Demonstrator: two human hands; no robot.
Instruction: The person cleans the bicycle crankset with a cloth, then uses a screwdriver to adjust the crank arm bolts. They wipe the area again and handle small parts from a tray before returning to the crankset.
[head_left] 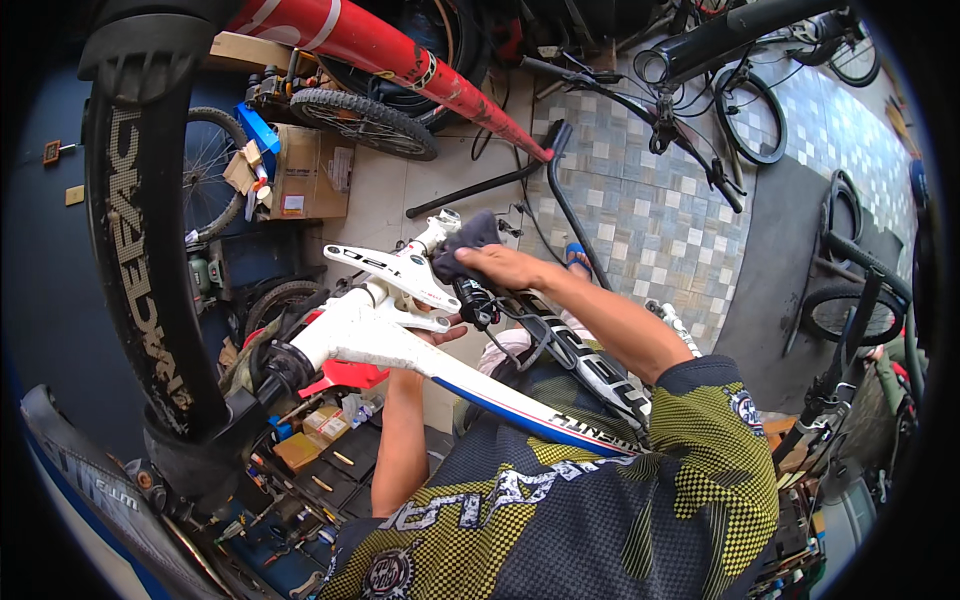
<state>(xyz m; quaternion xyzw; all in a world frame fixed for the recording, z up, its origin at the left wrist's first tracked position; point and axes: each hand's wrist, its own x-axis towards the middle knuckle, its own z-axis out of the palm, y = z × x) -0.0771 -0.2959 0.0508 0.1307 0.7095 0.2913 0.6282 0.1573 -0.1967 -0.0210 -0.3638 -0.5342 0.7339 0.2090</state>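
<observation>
A white bicycle frame with a blue stripe is held up before me, with a white rocker link and a black shock at its upper end. My right hand is closed on a dark cloth against the frame beside the link and shock. My left hand reaches up from below behind the link, its visible fingers apart and curved; its palm is mostly hidden by the frame. A red part shows under the frame.
A black stand post rises at left; a red tube crosses above to dark legs. Wheels, cardboard boxes, tools and more bikes surround me. My sandaled foot rests on the tiled floor.
</observation>
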